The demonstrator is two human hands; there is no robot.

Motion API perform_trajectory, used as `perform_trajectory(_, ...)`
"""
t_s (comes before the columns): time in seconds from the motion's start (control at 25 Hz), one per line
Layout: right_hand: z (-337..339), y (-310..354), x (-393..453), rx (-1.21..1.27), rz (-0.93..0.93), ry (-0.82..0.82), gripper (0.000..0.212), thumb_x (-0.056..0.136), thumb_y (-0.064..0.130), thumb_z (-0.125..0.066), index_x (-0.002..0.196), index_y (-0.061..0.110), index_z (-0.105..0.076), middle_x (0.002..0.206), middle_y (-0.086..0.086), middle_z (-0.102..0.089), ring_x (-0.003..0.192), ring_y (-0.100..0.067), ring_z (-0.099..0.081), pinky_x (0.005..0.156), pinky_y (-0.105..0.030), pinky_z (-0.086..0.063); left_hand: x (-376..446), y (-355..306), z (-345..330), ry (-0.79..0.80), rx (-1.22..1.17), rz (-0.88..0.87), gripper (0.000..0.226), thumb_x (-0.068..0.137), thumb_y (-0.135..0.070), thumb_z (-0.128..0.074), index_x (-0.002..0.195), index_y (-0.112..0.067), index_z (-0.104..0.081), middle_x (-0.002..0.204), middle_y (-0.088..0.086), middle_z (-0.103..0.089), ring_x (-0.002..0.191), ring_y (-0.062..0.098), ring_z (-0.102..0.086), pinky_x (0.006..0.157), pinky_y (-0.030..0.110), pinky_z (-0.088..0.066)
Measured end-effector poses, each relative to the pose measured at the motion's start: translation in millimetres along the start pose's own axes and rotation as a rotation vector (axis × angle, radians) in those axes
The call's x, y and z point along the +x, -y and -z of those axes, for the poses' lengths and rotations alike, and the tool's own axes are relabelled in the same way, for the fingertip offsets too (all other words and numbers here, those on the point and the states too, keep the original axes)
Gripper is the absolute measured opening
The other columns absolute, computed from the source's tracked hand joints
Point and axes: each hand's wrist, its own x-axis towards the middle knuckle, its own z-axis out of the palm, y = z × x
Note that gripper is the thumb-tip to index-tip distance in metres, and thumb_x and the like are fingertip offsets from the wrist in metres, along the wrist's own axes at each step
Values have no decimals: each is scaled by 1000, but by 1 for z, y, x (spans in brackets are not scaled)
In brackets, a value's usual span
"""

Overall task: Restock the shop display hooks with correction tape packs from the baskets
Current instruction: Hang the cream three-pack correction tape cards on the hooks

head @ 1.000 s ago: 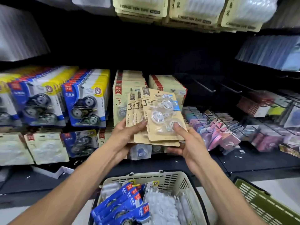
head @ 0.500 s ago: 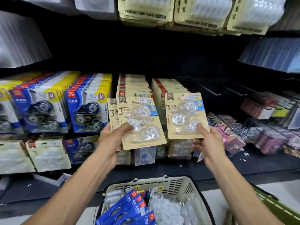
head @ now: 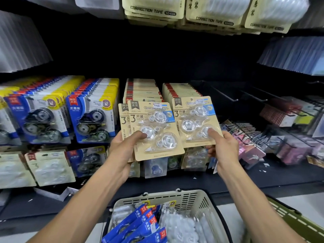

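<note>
Since the frame one second ago, the single fanned stack of kraft-card packs has been divided. The right hand has drawn one pack off and carried it rightward; it now holds that pack alone, thumb pressed on the blister front, fingers behind the lower edge. The left hand holds the remaining packs, at least two overlapped, thumb across the front blister.

Landmark: the right-hand kraft row already hanging on its display hook. The single pack sits directly in front of that row, its top edge level with the front card, hang hole facing the hook end. Whether the hole has engaged the hook cannot be told; the hook tip is hidden behind the card. The left hand's packs sit just left of the landmark, in front of the neighbouring kraft row. Empty hooks stand right of the landmark. The beige basket, below and nearer the person than the landmark, contains blue-card packs and clear packs.

Judgement: the separation indicates one-at-a-time hanging, with the right pack next onto the landmark row. Restocking is part done; stock remains in hand and basket.
</note>
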Motion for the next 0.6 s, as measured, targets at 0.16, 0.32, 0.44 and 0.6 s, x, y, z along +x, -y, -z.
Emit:
perform_trajectory(0.16,-1,-1,3,14,20,-130,21,87,27,-73,100,11,-67,70,-5,-60,48,-15,-45,45,-27,-40,0,-3,-7,8,-22,1,28,85,1,-72,96,-23,-65,78,-12,-76,61,5,-70,48,23,-52)
perform_trajectory(0.32,-13,-13,17,0,32,-154,29,83,32,-77,99,19,-57,89,-8,-69,57,-18,-53,52,-32,-42,4,-5,-9,19,-23,-8,30,84,1,-72,101,-23,-67,78,-12,-77,63,5,-71,49,23,-54)
perform_trajectory(0.44,-26,-20,36,-45,7,-142,30,79,37,-77,92,27,-52,99,-11,-71,61,-21,-57,56,-34,-44,5,-3,-8,27,-17,-19,30,84,2,-71,102,-23,-67,78,-12,-77,64,4,-71,50,23,-55)
perform_trajectory(0.6,-46,-24,58,-33,-35,-138,30,81,31,-78,87,25,-49,92,-15,-69,52,-18,-52,51,-31,-42,10,1,-6,17,11,-31,32,83,2,-72,105,-22,-69,85,-10,-78,71,7,-73,61,27,-58)
